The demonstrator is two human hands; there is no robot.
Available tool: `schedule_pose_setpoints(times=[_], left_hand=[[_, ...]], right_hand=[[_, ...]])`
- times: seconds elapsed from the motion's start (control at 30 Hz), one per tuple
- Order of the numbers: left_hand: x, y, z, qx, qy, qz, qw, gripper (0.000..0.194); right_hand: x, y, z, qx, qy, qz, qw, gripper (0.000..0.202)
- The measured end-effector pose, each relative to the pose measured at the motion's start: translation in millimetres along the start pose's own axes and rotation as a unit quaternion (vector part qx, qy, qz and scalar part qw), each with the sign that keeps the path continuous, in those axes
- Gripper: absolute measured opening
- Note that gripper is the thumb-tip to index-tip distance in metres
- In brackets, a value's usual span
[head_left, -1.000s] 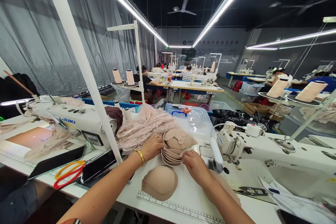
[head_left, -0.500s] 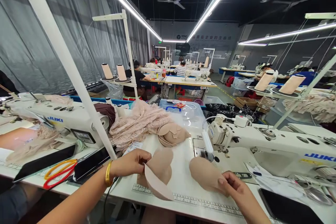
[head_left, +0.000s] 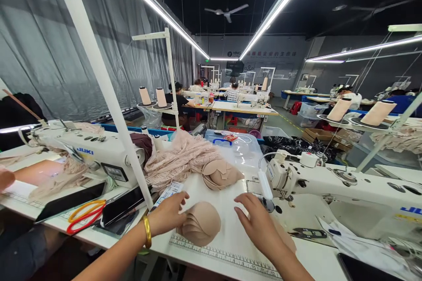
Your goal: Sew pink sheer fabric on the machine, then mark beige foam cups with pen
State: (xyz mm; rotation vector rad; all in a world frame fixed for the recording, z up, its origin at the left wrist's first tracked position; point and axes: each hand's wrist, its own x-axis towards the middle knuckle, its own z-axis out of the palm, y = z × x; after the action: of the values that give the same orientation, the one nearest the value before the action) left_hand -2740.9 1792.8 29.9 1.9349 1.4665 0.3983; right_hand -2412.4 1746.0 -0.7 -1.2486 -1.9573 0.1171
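Though layered, smooth beige cups [head_left: 205, 221] between left fingers [head_left: 183, 196] and right fingers [head_left: 246, 200], both parted

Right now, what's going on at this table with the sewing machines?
Someone is working bare-handed at a white table. The left hand is half open at the left edge of a stack of beige cups; whether it touches them is hard to tell. The right hand is open and empty, to the right of that stack. A second beige pile lies farther back, beside pink lace fabric.
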Motion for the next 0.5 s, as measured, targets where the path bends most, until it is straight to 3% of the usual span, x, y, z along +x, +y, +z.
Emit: schedule_pose_setpoints(times=[0.1,0.2,0.27,0.4,0.5], left_hand=[[3,4,-0.2,0.060,0.065,0.079,0.993,0.062],[22,5,-1.3,0.126,0.106,0.175,0.971,0.047],[42,4,-1.6,0.147,0.122,0.198,0.961,0.038],[85,1,1.7,0.171,0.127,0.217,0.953,0.037],[107,2,6.3,0.189,0.111,0.238,0.946,0.043]], right_hand=[[36,-1,35,-0.014,-0.002,-0.018,1.000,0.021],[59,9,62,-0.030,-0.001,-0.017,0.999,0.025],[68,15,74,-0.035,-0.002,-0.016,0.999,0.022],[76,22,82,-0.015,-0.009,-0.025,1.000,0.020],[73,17,75,0.017,0.003,-0.026,1.000,0.019]])
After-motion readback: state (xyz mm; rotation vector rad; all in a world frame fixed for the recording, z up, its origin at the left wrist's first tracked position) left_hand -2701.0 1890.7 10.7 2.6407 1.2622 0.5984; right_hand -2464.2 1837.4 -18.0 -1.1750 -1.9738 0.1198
